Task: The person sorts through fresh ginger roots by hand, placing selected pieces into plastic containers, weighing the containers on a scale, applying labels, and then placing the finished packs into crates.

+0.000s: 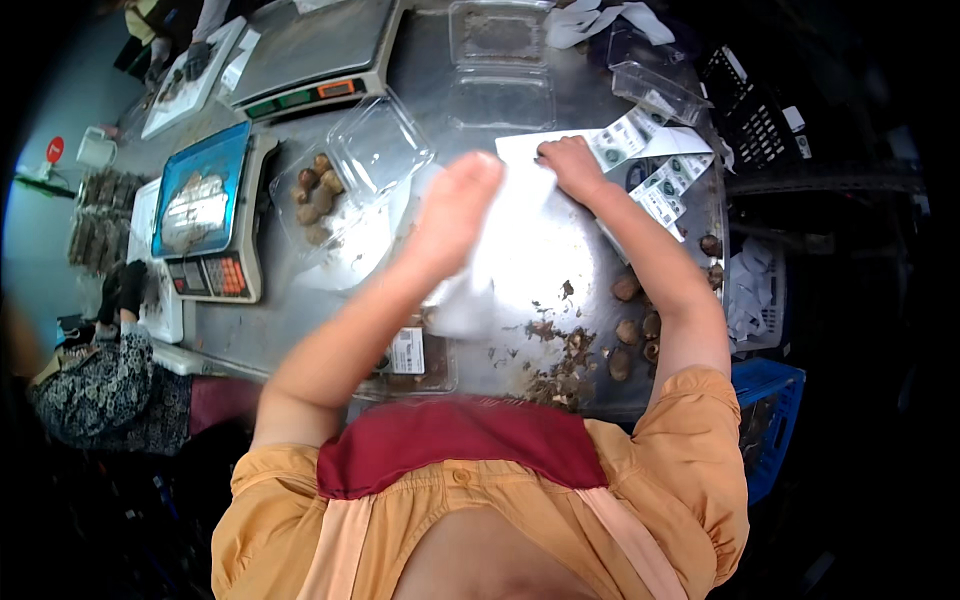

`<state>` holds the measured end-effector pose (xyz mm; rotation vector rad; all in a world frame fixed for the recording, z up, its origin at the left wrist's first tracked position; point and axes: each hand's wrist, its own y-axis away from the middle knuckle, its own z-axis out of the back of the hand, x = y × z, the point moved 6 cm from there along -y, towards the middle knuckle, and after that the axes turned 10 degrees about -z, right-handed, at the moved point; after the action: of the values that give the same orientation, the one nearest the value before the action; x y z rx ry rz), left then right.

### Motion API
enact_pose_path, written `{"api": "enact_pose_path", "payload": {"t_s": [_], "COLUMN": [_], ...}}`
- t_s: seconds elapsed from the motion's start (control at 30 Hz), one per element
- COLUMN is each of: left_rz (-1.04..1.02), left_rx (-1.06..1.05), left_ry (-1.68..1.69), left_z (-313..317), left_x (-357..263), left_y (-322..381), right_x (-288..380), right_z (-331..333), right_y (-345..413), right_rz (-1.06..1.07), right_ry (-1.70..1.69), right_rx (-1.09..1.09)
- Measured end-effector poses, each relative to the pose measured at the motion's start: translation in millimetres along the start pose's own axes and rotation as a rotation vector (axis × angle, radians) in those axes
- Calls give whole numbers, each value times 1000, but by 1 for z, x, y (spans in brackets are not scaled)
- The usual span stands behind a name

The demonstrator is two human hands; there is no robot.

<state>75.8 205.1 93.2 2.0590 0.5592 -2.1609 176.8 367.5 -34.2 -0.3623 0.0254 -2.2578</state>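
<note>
My left hand (463, 206), blurred by motion, is raised over the steel table (420, 285); a blurred white paper sheet or strip (469, 304) hangs by it, and whether the fingers grip it I cannot tell. My right hand (571, 166) rests by the edge of white backing paper (517, 154), near a strip of printed labels (624, 139); its fingertips are partly hidden. A second stretch of labels (664, 196) lies beside my right forearm. To the left, an open clear plastic clamshell (296, 196) holds several brown round bulbs or tubers (322, 199), its lid (381, 146) folded back.
Two scales stand left, one with a blue tray (206, 191), one with a flat steel plate (315, 45). More clamshells (501, 97) lie at the back. Brown scraps (562, 360) and loose round pieces (619, 365) lie near me. Co-workers' gloved hand (196, 60) and patterned sleeve (135, 367) show left.
</note>
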Motion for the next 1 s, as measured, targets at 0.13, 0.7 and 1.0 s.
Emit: {"api": "enact_pose_path", "payload": {"t_s": [0.13, 0.7, 1.0], "left_rz": [-286, 1405, 1387], "left_rx": [-405, 212, -167], "left_ry": [215, -753, -529], "left_z": [126, 269, 218], "left_x": [-122, 130, 178], "left_y": [57, 650, 669], "right_x": [14, 108, 120], "right_z": [25, 6, -15], "right_y": [5, 48, 73], "right_rz": [5, -29, 167], "right_ry": [-66, -386, 27], "right_rx": [-239, 24, 279]}}
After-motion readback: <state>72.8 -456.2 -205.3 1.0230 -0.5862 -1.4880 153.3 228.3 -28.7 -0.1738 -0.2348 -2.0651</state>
